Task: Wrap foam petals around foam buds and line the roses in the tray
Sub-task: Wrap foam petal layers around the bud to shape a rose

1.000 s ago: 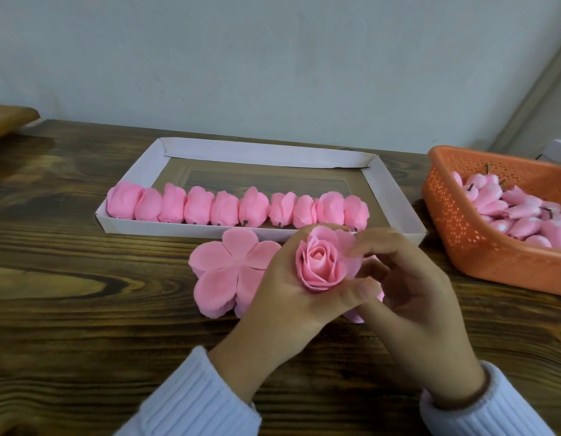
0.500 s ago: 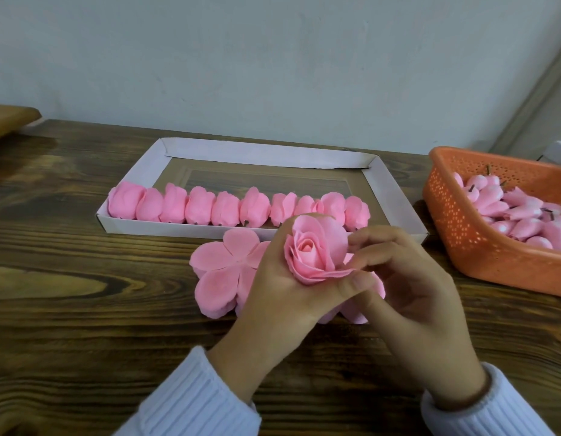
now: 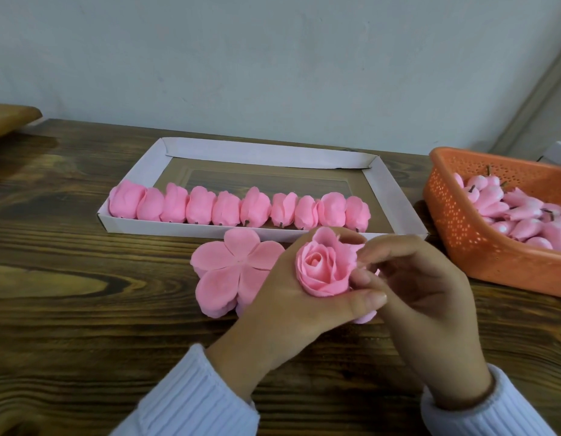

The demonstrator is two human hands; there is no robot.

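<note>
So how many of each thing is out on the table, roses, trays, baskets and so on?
Roses in the white tray: 10
Held rose, gripped by the left hand, right hand pinching its edge: 1
White tray: 1
Orange basket: 1
Total: 13, leaving out the buds in the basket and the stacked petal sheets, too piled to count.

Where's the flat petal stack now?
Head view: the flat petal stack lies left of the left hand holding the rose, in front of the tray's near wall.
</note>
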